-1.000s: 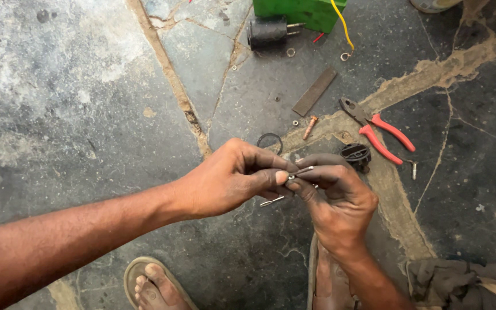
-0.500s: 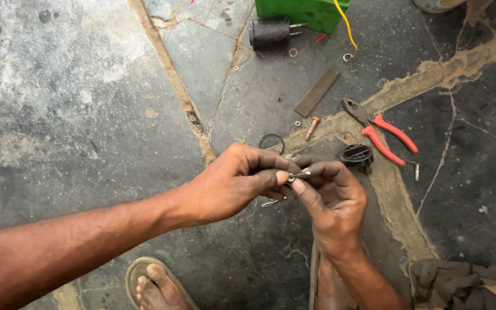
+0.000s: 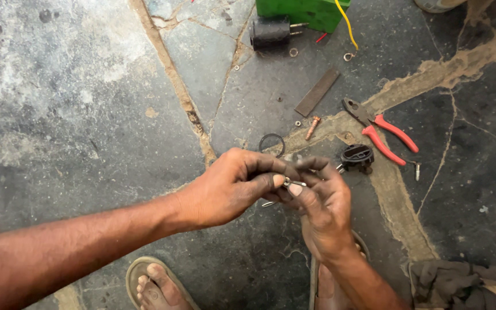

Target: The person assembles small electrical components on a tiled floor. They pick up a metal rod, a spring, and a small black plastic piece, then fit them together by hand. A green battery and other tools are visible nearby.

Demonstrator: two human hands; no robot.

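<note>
Still pinched together over the cracked stone floor [image 3: 87, 115], the left hand [image 3: 231, 186] and right hand [image 3: 322, 209] clamp fingertips on a small metal part [image 3: 290, 183], now held slightly lower than before, near the red-handled pliers [image 3: 381, 130].

Both forearms are bare, with no sleeve, watch or ring in view. The left hand [image 3: 231, 189] and right hand [image 3: 322, 212] are smeared with dark grease, heaviest on the fingers (the nails look grimy too). Each foot wears an open flip-flop sandal [image 3: 144, 281] with a worn, tan sole
</note>
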